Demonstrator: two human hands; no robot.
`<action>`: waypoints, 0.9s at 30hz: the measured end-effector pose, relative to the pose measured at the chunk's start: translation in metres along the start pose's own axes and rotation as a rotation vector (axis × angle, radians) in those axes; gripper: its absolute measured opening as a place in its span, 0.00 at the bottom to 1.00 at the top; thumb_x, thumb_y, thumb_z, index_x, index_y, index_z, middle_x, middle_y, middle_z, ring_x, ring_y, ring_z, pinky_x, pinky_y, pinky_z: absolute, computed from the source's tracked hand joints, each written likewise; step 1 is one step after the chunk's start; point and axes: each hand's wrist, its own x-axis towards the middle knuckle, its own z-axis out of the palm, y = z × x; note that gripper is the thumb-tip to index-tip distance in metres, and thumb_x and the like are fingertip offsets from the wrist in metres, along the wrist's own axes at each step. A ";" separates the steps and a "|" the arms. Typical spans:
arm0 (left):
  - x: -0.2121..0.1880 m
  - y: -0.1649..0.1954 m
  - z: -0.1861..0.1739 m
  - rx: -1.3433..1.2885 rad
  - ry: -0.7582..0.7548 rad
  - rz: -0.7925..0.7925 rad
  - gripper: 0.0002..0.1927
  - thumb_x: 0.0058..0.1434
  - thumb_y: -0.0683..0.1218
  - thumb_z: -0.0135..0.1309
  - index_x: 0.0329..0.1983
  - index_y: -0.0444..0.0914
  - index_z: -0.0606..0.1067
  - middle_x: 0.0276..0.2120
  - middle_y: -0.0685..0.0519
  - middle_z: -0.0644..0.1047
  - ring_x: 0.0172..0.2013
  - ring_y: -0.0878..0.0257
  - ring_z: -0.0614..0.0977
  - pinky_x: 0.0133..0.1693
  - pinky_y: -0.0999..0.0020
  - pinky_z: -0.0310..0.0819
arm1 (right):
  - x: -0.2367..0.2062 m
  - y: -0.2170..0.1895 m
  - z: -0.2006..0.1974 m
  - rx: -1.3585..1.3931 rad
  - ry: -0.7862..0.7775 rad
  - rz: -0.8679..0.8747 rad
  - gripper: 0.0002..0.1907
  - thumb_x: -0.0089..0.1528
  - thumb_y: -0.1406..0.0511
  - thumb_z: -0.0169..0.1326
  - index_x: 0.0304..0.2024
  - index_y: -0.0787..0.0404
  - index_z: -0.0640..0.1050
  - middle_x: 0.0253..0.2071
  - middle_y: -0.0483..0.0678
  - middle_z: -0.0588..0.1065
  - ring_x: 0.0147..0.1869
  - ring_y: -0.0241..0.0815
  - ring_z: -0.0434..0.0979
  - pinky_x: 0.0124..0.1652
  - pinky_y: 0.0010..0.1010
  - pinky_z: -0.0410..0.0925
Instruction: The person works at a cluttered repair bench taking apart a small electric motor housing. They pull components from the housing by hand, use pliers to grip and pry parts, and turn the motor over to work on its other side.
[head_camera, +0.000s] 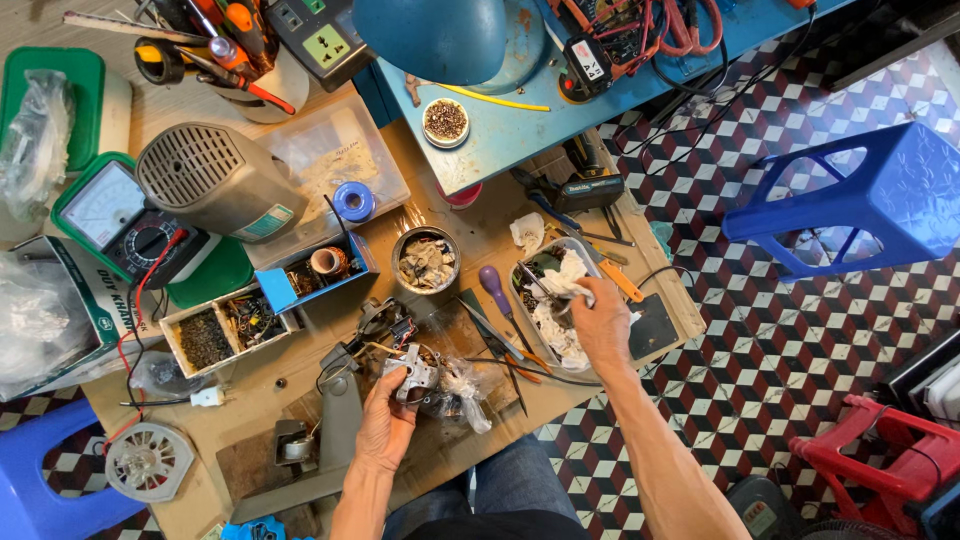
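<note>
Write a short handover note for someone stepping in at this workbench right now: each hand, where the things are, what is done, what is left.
Left hand: shut on a small metal motor part, held over the bench near the front edge.
Right hand: reaching into the oblong tray, pinching a white rag.
Nearby: purple-handled screwdriver between the tray and a round tin of scraps.
Done: part is off the bench and in hand.
Left: rag has not yet reached the part.

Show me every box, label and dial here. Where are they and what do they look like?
Meter: left, green case, white dial, black knob.
Cardboard box: far left, white with green print.
Label: white and teal sticker on the grey fan housing.
Socket box: top, dark with a green outlet.
</note>
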 end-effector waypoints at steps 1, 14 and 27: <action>0.001 0.002 0.000 -0.004 -0.007 -0.002 0.09 0.60 0.41 0.61 0.43 0.36 0.79 0.42 0.52 0.82 0.42 0.63 0.83 0.43 0.69 0.80 | 0.000 0.004 -0.009 0.058 -0.007 0.114 0.16 0.61 0.65 0.55 0.50 0.62 0.80 0.40 0.54 0.80 0.39 0.48 0.79 0.43 0.38 0.71; 0.005 0.000 -0.005 -0.023 -0.028 -0.015 0.08 0.61 0.40 0.60 0.44 0.36 0.79 0.42 0.52 0.82 0.43 0.63 0.83 0.45 0.69 0.80 | -0.048 0.028 -0.052 -0.350 -0.271 -0.320 0.12 0.57 0.67 0.52 0.40 0.65 0.81 0.57 0.57 0.74 0.60 0.56 0.73 0.57 0.44 0.67; -0.002 -0.003 -0.006 -0.022 -0.029 -0.026 0.10 0.61 0.40 0.60 0.45 0.35 0.79 0.43 0.51 0.82 0.43 0.62 0.83 0.47 0.67 0.80 | -0.069 -0.026 -0.001 0.149 -0.036 -0.196 0.13 0.64 0.69 0.50 0.50 0.62 0.78 0.51 0.61 0.74 0.53 0.60 0.78 0.50 0.42 0.70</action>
